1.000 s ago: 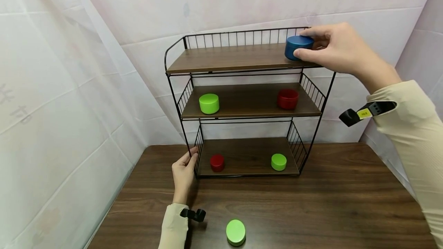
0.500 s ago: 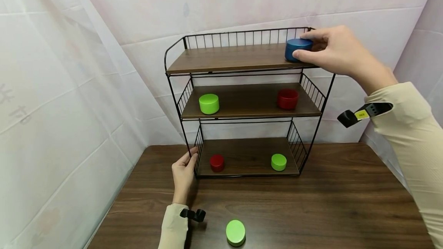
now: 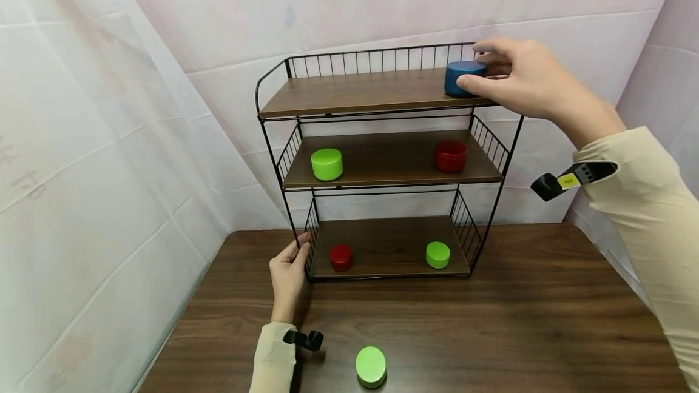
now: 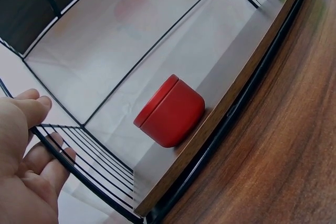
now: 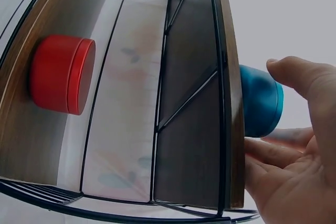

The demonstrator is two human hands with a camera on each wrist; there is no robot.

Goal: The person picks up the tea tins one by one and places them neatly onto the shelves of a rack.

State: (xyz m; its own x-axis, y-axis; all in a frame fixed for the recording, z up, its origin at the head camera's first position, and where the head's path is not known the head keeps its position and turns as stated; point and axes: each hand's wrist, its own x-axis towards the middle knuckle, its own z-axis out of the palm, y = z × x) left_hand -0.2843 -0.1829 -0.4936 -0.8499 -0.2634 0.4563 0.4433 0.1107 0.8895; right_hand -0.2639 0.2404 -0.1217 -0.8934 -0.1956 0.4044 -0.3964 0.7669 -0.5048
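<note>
A blue round tin (image 3: 463, 79) stands on the right end of the top shelf of a three-tier wire rack (image 3: 382, 90). My right hand (image 3: 532, 80) is spread around it, thumb at the front and fingers behind. In the right wrist view the thumb tip sits just off the blue tin (image 5: 260, 100), with the fingers loosely bent beside it. At the rack's lower left, my left hand (image 3: 288, 272) grips the side wire rail. The left wrist view shows its thumb and fingers (image 4: 58, 169) on either side of that rail, near a red tin (image 4: 170, 111).
On the middle shelf stand a green tin (image 3: 327, 165) and a red tin (image 3: 450, 156). The bottom shelf holds a red tin (image 3: 341, 258) and a green tin (image 3: 438, 255). Another green tin (image 3: 371, 367) rests on the wooden table (image 3: 491, 332) in front. White cloth hangs behind.
The blue tin has settled on the top shelf, and the right hand's fingers have loosened and spread from it. The left hand stays on the rail. The head view has shifted slightly.
</note>
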